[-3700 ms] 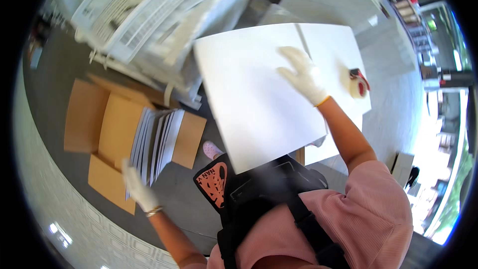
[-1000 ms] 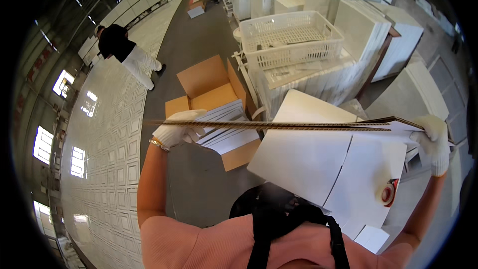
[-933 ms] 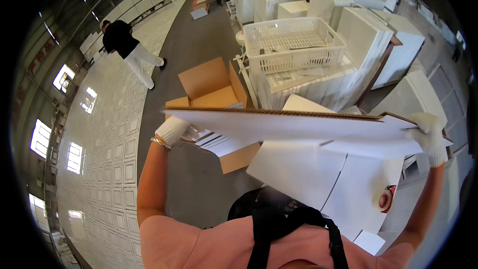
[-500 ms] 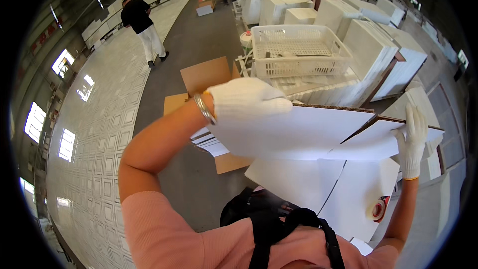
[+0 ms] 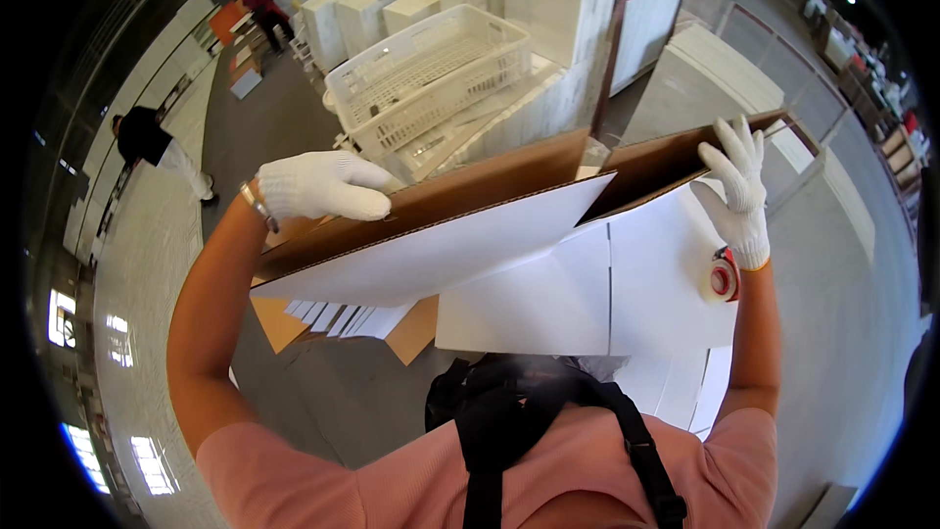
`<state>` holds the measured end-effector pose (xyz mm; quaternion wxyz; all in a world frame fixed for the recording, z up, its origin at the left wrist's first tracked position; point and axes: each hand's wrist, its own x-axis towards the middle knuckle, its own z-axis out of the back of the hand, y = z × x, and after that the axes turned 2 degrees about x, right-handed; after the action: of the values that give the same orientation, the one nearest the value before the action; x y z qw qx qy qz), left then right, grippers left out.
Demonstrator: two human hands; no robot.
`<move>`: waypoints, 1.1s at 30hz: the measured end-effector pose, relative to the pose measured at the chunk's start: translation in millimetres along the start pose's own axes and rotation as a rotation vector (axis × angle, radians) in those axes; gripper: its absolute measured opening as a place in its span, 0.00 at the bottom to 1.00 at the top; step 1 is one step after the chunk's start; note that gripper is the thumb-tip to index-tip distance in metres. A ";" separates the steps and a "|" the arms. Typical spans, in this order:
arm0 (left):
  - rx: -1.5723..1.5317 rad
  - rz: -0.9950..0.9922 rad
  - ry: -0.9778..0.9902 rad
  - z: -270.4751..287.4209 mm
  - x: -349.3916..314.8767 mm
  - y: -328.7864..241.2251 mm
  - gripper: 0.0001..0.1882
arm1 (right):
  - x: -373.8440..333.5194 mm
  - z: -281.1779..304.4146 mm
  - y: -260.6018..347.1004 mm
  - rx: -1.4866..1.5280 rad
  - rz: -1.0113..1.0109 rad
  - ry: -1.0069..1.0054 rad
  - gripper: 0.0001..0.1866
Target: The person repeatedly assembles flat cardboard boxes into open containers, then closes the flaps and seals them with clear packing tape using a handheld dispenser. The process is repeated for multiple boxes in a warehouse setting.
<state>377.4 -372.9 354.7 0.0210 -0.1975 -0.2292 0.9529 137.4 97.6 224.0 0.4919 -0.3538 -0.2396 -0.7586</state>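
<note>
A large cardboard box point(image 5: 450, 255), white outside and brown inside, stands in front of me with its long flaps parted along the top. My left hand point(image 5: 323, 184), in a white knit glove, grips the far flap's edge near the left end, fingers bent. At the right end my gloved right hand point(image 5: 734, 191) clasps the box's upper edge, its fingers over the rim and thumb on the near side. Close to my right wrist is a tape roll in a red dispenser point(image 5: 723, 276), resting on white cardboard point(image 5: 666, 279).
A white plastic basket point(image 5: 431, 73) sits on stone slabs beyond the box. Stacked pale slabs point(image 5: 558, 10) rise behind it. Below the left flap, an open carton point(image 5: 411, 330) holds white strips. Two people, one in black point(image 5: 147, 137), one in red point(image 5: 264, 10), are farther off.
The box's upper panels have parted, showing the brown inside. My left hand has shifted left with the flap. The view has swung to the right.
</note>
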 end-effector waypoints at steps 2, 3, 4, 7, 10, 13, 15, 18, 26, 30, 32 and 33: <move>0.169 0.023 -0.106 -18.7 -1.0 -12.3 0.26 | -23.3 5.2 17.8 0.046 -0.037 -0.034 0.21; 0.252 0.052 -0.155 -15.8 -0.5 -23.6 0.24 | -17.3 8.5 27.0 0.043 -0.051 -0.049 0.19; 0.337 0.085 -0.210 -16.8 -0.8 -30.0 0.23 | -12.4 14.8 34.0 0.042 -0.062 -0.069 0.17; 0.322 -0.055 -0.473 -16.9 -0.4 -27.8 0.28 | -8.6 48.3 21.9 0.263 -0.042 -0.001 0.15; 0.069 0.044 -0.534 -35.9 -32.1 -46.8 0.33 | -35.4 111.0 64.2 0.658 -0.460 0.010 0.07; -0.050 0.109 -0.557 -38.3 -49.5 -28.9 0.29 | -24.2 146.7 100.5 0.722 -0.574 0.126 0.04; 0.002 0.212 -0.522 -57.5 -41.1 -28.3 0.25 | -1.1 146.8 109.0 0.482 -0.027 0.429 0.06; 0.141 0.206 -0.501 -79.5 -37.3 -32.0 0.21 | -1.0 98.2 141.7 0.390 0.437 0.693 0.09; 0.386 -0.027 -0.520 -146.3 -18.8 -107.6 0.13 | -38.9 -2.9 214.7 0.562 0.487 0.655 0.08; 0.527 -0.603 -0.789 -154.2 26.3 -6.9 0.20 | -5.1 -84.9 257.3 0.651 0.412 0.483 0.05; 0.001 -0.712 -0.470 -190.6 56.6 23.8 0.28 | -22.4 -96.9 268.9 0.703 0.146 0.487 0.08; 0.205 -0.730 -0.438 -204.3 67.5 38.5 0.34 | -32.7 -105.5 275.6 0.782 -0.016 0.448 0.08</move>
<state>396.0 -311.0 145.9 0.3268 0.1065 -0.1871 0.9202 366.7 -69.2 136.1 0.6226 0.0333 -0.3987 -0.6726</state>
